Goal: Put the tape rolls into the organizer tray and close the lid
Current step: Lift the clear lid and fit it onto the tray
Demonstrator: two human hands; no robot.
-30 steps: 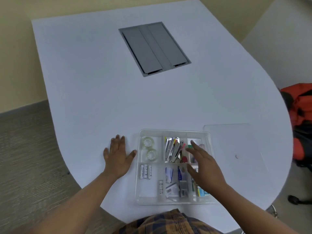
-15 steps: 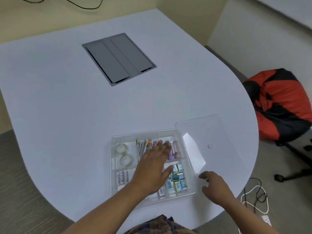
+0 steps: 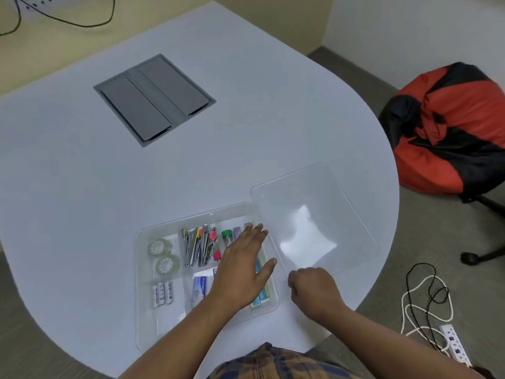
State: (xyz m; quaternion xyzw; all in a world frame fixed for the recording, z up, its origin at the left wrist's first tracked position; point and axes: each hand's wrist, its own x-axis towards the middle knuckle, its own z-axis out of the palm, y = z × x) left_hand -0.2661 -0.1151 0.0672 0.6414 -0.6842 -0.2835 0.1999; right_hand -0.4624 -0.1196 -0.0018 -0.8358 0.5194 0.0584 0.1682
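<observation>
A clear organizer tray sits near the table's front edge. Two clear tape rolls lie in its far-left compartment. Other compartments hold batteries, pens and clips, and small boxes. My left hand rests flat over the tray's right side, fingers apart, holding nothing. The clear lid lies to the right, its left edge against the tray's right rim. My right hand is curled at the lid's near-left corner, gripping it.
A grey cable hatch is set into the white table further back. The table's curved edge runs just right of the lid. A red and black bag sits on a chair; cords and a power strip lie on the floor.
My left hand moved from the table left of the tray onto the tray's right side. My right hand left the tray and closed at the lid's near corner. The view swung right.
</observation>
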